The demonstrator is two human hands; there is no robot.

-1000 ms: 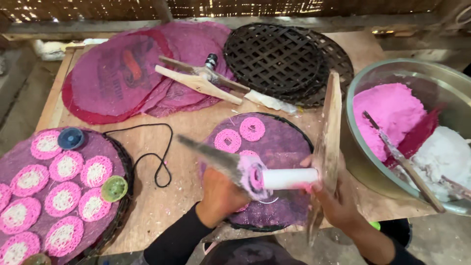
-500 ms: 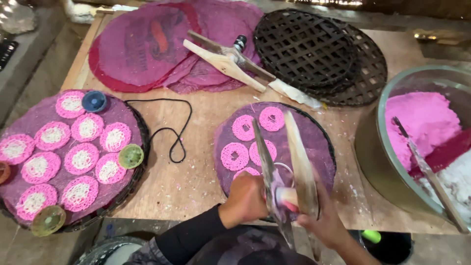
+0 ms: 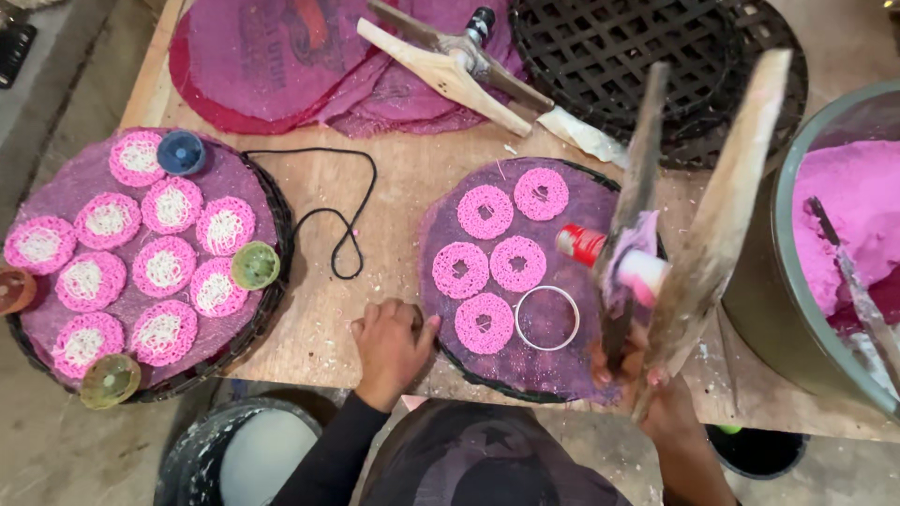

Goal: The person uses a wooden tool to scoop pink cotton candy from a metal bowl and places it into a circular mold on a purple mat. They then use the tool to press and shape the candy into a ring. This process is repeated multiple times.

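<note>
At a wooden table (image 3: 394,187), a person's right hand (image 3: 647,379) grips the near ends of a two-armed wooden press (image 3: 694,234), fingers closed around both handles, holding it upright over the right edge of a round tray (image 3: 441,234) lined with purple cloth. A white-and-red cylinder (image 3: 614,258) sits between the press arms. The left hand (image 3: 394,342) rests on the table at the tray's near left rim, fingers curled loosely and holding nothing. On the tray lie five pink lacy rounds (image 3: 485,211) and a bare metal ring (image 3: 547,318), just left of the right hand. The press arms are blurred, and what they squeeze is hard to make out. A bowl of pink dough (image 3: 848,215) is cut off at the right; a second tray (image 3: 272,201) of filled rounds sits left.
</note>
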